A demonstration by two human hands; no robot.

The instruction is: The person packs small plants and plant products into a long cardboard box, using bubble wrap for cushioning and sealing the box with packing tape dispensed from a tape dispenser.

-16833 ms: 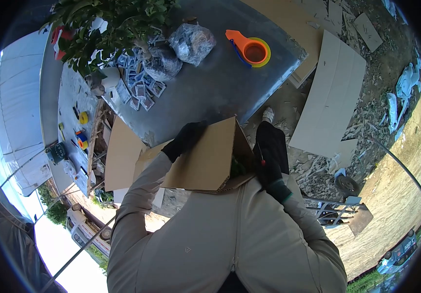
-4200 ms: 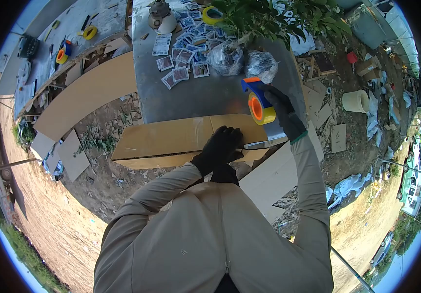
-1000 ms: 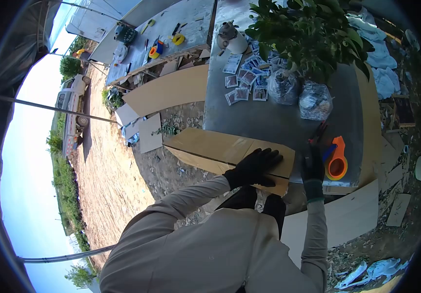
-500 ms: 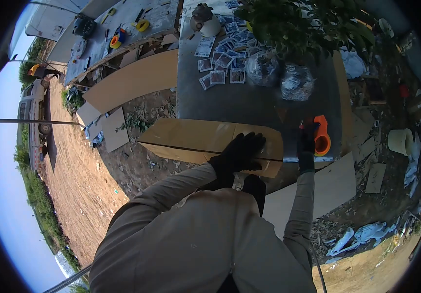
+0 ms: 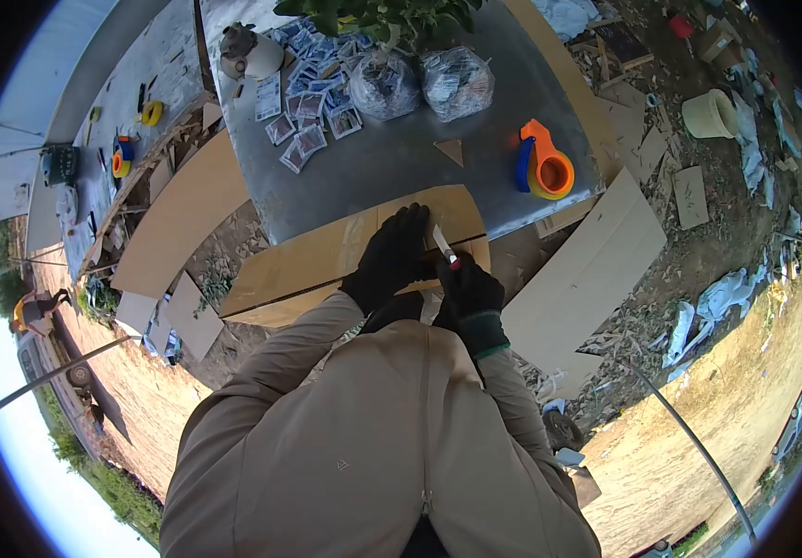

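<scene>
A long flat cardboard box (image 5: 317, 260) lies across the near edge of a grey metal table (image 5: 391, 167). My left hand (image 5: 390, 256), in a black glove, presses flat on the box's right end. My right hand (image 5: 468, 290), also gloved, grips a small utility knife (image 5: 443, 245) with a red handle, its blade pointing up at the box's near edge beside my left hand. An orange and blue tape dispenser (image 5: 540, 167) with yellow tape lies on the table to the right, apart from both hands.
On the table stand two plastic-wrapped plant root balls (image 5: 419, 84), several scattered seed packets (image 5: 312, 112) and a small cardboard scrap (image 5: 450, 149). Cardboard sheets (image 5: 587, 270) lean by the table on littered ground. A second bench (image 5: 131, 121) with tape rolls is at the left.
My right hand left the tape dispenser on the table and now holds the knife at the box. My left hand stayed on the box. The view swung round.
</scene>
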